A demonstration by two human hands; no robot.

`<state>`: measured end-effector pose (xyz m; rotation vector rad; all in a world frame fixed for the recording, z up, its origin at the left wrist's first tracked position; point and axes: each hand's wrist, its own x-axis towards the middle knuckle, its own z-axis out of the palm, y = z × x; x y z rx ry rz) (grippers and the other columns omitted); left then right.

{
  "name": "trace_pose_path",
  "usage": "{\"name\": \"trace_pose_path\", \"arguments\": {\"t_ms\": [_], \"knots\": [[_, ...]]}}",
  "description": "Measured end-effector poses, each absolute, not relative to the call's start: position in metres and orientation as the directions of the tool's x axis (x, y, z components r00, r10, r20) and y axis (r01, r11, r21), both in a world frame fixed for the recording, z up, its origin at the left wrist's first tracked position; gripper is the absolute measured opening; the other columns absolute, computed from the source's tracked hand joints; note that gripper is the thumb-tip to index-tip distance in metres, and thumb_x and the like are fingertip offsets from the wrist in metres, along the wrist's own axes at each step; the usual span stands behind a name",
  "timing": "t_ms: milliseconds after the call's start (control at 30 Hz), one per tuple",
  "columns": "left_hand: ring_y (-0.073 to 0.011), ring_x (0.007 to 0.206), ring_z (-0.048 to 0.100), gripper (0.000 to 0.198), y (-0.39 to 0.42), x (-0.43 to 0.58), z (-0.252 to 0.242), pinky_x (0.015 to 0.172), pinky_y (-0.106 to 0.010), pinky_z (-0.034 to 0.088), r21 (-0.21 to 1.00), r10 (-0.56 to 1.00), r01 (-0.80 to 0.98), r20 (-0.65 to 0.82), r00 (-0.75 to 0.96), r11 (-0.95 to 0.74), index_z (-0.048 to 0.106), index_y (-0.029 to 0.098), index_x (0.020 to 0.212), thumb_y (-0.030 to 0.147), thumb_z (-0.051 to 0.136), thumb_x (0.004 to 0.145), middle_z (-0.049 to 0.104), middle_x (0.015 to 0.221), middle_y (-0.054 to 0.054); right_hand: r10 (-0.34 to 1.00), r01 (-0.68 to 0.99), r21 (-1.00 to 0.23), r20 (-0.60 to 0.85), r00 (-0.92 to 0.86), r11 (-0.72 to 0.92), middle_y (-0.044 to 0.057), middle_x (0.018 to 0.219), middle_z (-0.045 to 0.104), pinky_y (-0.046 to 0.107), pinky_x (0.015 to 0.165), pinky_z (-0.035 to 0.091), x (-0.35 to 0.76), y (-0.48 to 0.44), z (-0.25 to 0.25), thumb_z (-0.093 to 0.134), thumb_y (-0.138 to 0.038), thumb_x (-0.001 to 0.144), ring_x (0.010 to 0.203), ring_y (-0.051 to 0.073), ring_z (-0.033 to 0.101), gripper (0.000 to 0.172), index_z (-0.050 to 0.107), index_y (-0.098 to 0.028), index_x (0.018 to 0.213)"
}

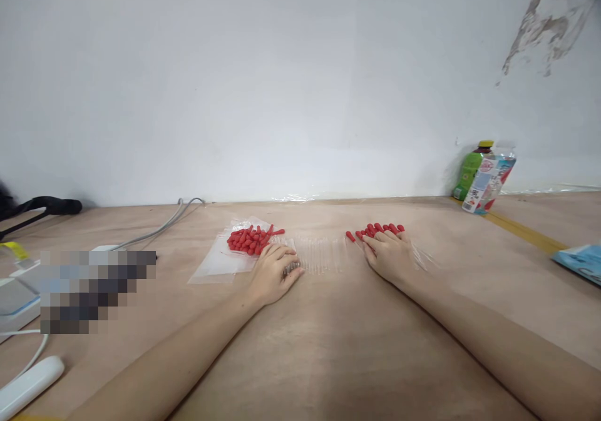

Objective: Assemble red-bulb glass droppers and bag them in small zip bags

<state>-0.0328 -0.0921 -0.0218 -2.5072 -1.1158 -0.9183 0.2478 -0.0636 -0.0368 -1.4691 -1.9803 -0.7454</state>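
Note:
A row of thin clear glass tubes (322, 256) lies side by side in the middle of the table. My left hand (277, 272) rests on the left end of this row, fingers loosely curved and apart, touching the tubes. Just behind it, a heap of red rubber dropper bulbs (248, 239) sits on a clear plastic bag (213, 264). At the right, my right hand (387, 255) lies palm down with fingers spread over several droppers with red bulbs (375, 228). Their glass stems are partly hidden under it, and some show beyond its right side.
A green bottle with a yellow cap (472, 169) and a printed carton (489, 183) stand by the wall at the right. A blue packet (582, 262) lies at the right edge. On the left are a grey cable (162, 228), a white device (32, 386) and a black object (51, 206).

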Motion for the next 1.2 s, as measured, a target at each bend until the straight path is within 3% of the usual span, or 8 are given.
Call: {"name": "trace_pose_path", "arguments": {"t_ms": [333, 567, 733, 900, 1033, 1200], "knots": [[-0.0177, 0.087, 0.053, 0.018, -0.084, -0.033, -0.018, 0.089, -0.040, 0.034, -0.004, 0.562, 0.738, 0.644, 0.518, -0.675, 0.062, 0.020, 0.085, 0.032, 0.049, 0.082, 0.062, 0.088, -0.004, 0.764, 0.971, 0.040, 0.609, -0.212, 0.238, 0.007, 0.076, 0.063, 0.039, 0.079, 0.022, 0.241, -0.075, -0.034, 0.040, -0.045, 0.081, 0.079, 0.022, 0.052, 0.038, 0.066, -0.021, 0.070], [-0.0204, 0.088, 0.051, 0.016, -0.087, -0.031, -0.018, 0.080, -0.039, 0.034, -0.004, 0.563, 0.817, 0.723, 0.400, -0.576, 0.062, 0.021, 0.082, 0.032, 0.050, 0.081, 0.063, 0.088, -0.003, 0.798, 0.973, -0.087, 0.591, -0.122, 0.213, 0.006, 0.077, 0.064, 0.037, 0.074, 0.025, 0.222, -0.075, -0.025, 0.039, -0.036, 0.081, 0.074, 0.020, 0.055, 0.031, 0.062, -0.018, 0.072], [-0.0236, 0.082, 0.050, 0.016, -0.076, -0.037, -0.010, 0.069, -0.038, 0.035, -0.027, 0.602, 0.918, 0.748, 0.280, -0.395, 0.063, 0.022, 0.085, 0.032, 0.052, 0.078, 0.063, 0.087, -0.005, 0.910, 0.991, -0.097, 0.413, -0.044, 0.092, 0.011, 0.071, 0.064, 0.040, 0.070, 0.028, 0.203, -0.065, -0.018, 0.040, -0.032, 0.077, 0.068, 0.024, 0.057, 0.030, 0.061, -0.014, 0.067], [-0.0262, 0.089, 0.051, 0.018, -0.038, -0.051, 0.009, 0.073, -0.039, 0.038, -0.044, 0.762, 0.959, 0.598, 0.248, -0.278, 0.063, 0.020, 0.085, 0.026, 0.047, 0.079, 0.062, 0.090, -0.008, 0.961, 0.995, -0.086, 0.275, -0.016, 0.041, 0.013, 0.069, 0.065, 0.042, 0.069, 0.028, 0.196, -0.054, -0.012, 0.042, -0.027, 0.074, 0.065, 0.025, 0.059, 0.028, 0.064, -0.014, 0.064], [-0.0230, 0.087, 0.055, 0.019, -0.003, -0.057, 0.019, 0.073, -0.033, 0.040, -0.076, 0.831, 0.934, 0.437, 0.345, -0.348, 0.064, 0.019, 0.088, 0.019, 0.049, 0.077, 0.064, 0.090, -0.007, 0.948, 0.997, -0.062, 0.318, -0.021, 0.043, 0.015, 0.073, 0.064, 0.042, 0.070, 0.026, 0.194, -0.059, -0.015, 0.041, -0.022, 0.073, 0.070, 0.027, 0.058, 0.024, 0.063, -0.011, 0.070], [-0.0195, 0.070, 0.059, 0.011, 0.021, -0.056, 0.018, 0.061, -0.026, 0.040, -0.080, 0.881, 0.921, 0.272, 0.387, -0.380, 0.066, 0.019, 0.075, 0.017, 0.056, 0.070, 0.067, 0.076, -0.005, 0.809, 0.988, -0.004, 0.575, -0.123, 0.153, 0.013, 0.073, 0.062, 0.038, 0.071, 0.025, 0.202, -0.076, -0.027, 0.037, -0.022, 0.081, 0.073, 0.024, 0.054, 0.023, 0.056, -0.011, 0.077]]}}
